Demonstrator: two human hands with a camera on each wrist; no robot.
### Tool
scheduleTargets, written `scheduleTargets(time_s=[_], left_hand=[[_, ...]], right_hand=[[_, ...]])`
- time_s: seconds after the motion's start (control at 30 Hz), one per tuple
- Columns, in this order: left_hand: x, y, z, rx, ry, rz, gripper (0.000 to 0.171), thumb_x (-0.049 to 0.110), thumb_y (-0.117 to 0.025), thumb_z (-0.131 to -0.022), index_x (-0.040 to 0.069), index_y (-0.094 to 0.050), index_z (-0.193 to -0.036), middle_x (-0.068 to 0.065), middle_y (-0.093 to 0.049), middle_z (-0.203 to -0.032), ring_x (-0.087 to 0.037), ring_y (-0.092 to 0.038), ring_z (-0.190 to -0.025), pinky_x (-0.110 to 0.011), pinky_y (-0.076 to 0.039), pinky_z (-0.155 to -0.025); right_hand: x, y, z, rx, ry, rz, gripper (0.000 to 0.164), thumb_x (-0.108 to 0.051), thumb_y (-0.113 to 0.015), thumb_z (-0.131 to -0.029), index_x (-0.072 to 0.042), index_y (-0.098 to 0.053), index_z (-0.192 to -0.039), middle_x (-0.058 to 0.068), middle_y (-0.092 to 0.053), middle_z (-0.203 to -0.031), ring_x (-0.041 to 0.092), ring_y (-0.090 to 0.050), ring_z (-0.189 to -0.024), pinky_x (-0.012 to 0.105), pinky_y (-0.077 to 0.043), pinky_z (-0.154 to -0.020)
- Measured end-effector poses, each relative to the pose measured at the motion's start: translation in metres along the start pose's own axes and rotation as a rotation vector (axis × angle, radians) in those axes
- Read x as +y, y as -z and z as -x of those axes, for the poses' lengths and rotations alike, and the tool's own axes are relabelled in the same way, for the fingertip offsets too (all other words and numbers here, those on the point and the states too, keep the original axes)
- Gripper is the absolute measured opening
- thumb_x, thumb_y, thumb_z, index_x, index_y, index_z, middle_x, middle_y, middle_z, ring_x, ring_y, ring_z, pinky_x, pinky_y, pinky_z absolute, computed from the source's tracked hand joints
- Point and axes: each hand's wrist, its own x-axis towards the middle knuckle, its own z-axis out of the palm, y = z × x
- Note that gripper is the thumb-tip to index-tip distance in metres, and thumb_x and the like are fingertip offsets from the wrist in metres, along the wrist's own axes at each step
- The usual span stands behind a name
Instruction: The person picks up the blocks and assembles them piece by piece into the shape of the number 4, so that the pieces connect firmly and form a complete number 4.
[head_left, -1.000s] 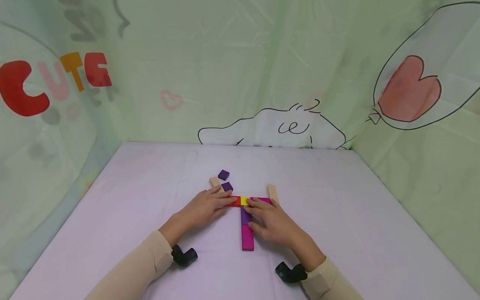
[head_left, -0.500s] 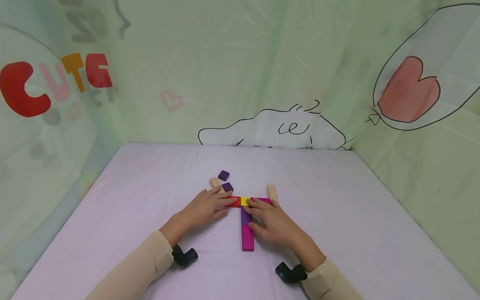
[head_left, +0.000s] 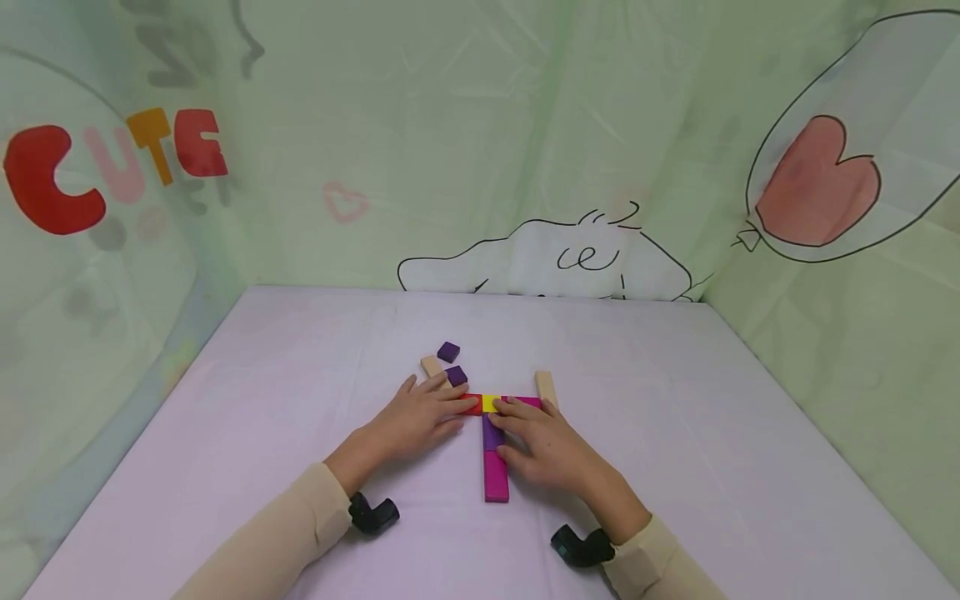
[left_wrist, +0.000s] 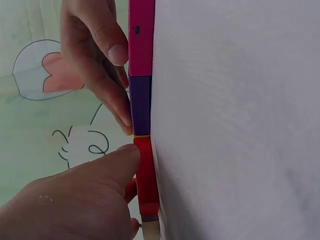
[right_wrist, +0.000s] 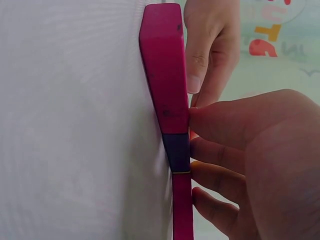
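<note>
Flat coloured blocks form a T on the table. Its crossbar runs from a red block [head_left: 471, 409] through a yellow block [head_left: 489, 399] to a magenta block [head_left: 529, 401]. Below the yellow one, a purple block [head_left: 492, 437] and another magenta block [head_left: 496, 480] make the stem. My left hand [head_left: 412, 417] lies with extended fingers on the red block; in the left wrist view its thumb touches the red block's [left_wrist: 146, 175] edge. With fingers spread, my right hand [head_left: 553, 446] touches the yellow block and the stem's right side, partly covering the crossbar's magenta block.
A beige block [head_left: 431, 365] slants behind the left fingers, and another beige block [head_left: 545, 385] slants at the crossbar's right end. Two small purple blocks, one near the left fingers [head_left: 441, 385] and a loose purple block [head_left: 448, 352] farther back, lie on the white-covered table [head_left: 337, 333].
My left hand has shifted slightly to the right along the red block. The right hand and the blocks look unchanged.
</note>
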Motion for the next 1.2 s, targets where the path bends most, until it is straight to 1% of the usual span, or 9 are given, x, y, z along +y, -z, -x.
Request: scheduleTargets(time_s=[0.13, 0.27, 0.5, 0.63, 0.87, 1.0, 1.07, 1.13, 1.2], left_hand=[[0.003, -0.001, -0.001, -0.005, 0.019, -0.013, 0.047, 0.037, -0.055, -0.106, 0.028, -0.053, -0.153, 0.001, -0.045, -0.163, -0.036, -0.031, -0.156, -0.073, -0.022, -0.120], [0.006, 0.000, -0.001, -0.021, 0.041, 0.007, 0.049, 0.040, -0.054, -0.106, 0.027, -0.052, -0.154, 0.001, -0.043, -0.164, -0.036, -0.029, -0.157, -0.072, -0.020, -0.121], [0.007, -0.001, -0.001, -0.025, 0.051, 0.025, 0.050, 0.039, -0.053, -0.107, 0.026, -0.051, -0.155, 0.001, -0.041, -0.165, -0.034, -0.028, -0.157, -0.071, -0.019, -0.122], [0.006, 0.000, 0.000, 0.010, 0.070, 0.046, 0.050, 0.039, -0.054, -0.107, 0.026, -0.051, -0.155, 0.000, -0.041, -0.166, -0.032, -0.030, -0.157, -0.069, -0.021, -0.123], [-0.004, 0.001, -0.001, 0.115, 0.082, 0.077, 0.050, 0.037, -0.057, -0.105, 0.025, -0.052, -0.154, -0.003, -0.046, -0.163, -0.025, -0.037, -0.154, -0.059, -0.028, -0.125], [-0.008, 0.005, -0.001, 0.158, 0.091, 0.109, 0.050, 0.034, -0.059, -0.104, 0.022, -0.054, -0.152, -0.005, -0.047, -0.161, -0.030, -0.037, -0.154, -0.059, -0.029, -0.124], [-0.010, 0.005, -0.002, 0.178, 0.085, 0.118, 0.048, 0.032, -0.059, -0.104, 0.020, -0.056, -0.151, -0.006, -0.049, -0.160, -0.033, -0.037, -0.154, -0.060, -0.029, -0.124], [-0.011, 0.006, -0.003, 0.198, 0.073, 0.123, 0.046, 0.029, -0.058, -0.105, 0.018, -0.058, -0.149, -0.007, -0.051, -0.158, -0.036, -0.039, -0.152, -0.059, -0.030, -0.123], [-0.013, 0.006, -0.006, 0.215, 0.066, 0.118, 0.043, 0.027, -0.056, -0.106, 0.017, -0.059, -0.148, -0.007, -0.054, -0.156, -0.035, -0.042, -0.150, -0.057, -0.031, -0.124]], right_hand=[[0.001, -0.001, 0.000, 0.005, 0.006, 0.001, 0.053, -0.029, -0.070, -0.095, -0.011, -0.062, -0.144, 0.010, -0.053, -0.156, 0.031, -0.042, -0.151, 0.071, -0.020, -0.122], [0.002, -0.002, 0.000, 0.009, 0.006, 0.004, 0.053, -0.029, -0.071, -0.095, -0.012, -0.063, -0.144, 0.009, -0.053, -0.156, 0.031, -0.042, -0.150, 0.071, -0.020, -0.122], [0.002, -0.003, 0.000, 0.006, -0.007, -0.005, 0.053, -0.029, -0.071, -0.094, -0.012, -0.063, -0.144, 0.009, -0.053, -0.156, 0.031, -0.042, -0.150, 0.072, -0.019, -0.122], [0.002, -0.003, -0.001, 0.006, -0.013, -0.001, 0.053, -0.030, -0.071, -0.094, -0.013, -0.063, -0.144, 0.008, -0.053, -0.156, 0.031, -0.042, -0.151, 0.072, -0.019, -0.122], [0.000, -0.001, 0.000, 0.009, -0.017, -0.006, 0.053, -0.029, -0.072, -0.094, -0.013, -0.063, -0.144, 0.009, -0.053, -0.157, 0.031, -0.042, -0.150, 0.071, -0.020, -0.122], [-0.001, 0.001, 0.000, 0.007, -0.016, -0.011, 0.052, -0.029, -0.071, -0.095, -0.012, -0.063, -0.144, 0.009, -0.052, -0.157, 0.031, -0.042, -0.150, 0.071, -0.019, -0.122], [-0.001, 0.002, 0.000, 0.005, -0.014, -0.013, 0.052, -0.029, -0.071, -0.095, -0.012, -0.063, -0.144, 0.009, -0.052, -0.157, 0.031, -0.042, -0.150, 0.071, -0.019, -0.122], [-0.001, 0.002, 0.001, 0.004, -0.012, -0.015, 0.052, -0.029, -0.071, -0.095, -0.012, -0.063, -0.143, 0.009, -0.052, -0.157, 0.031, -0.042, -0.150, 0.072, -0.020, -0.122], [-0.001, 0.002, 0.001, 0.006, -0.007, -0.015, 0.052, -0.028, -0.071, -0.094, -0.011, -0.064, -0.143, 0.009, -0.053, -0.156, 0.032, -0.043, -0.149, 0.072, -0.020, -0.121]])
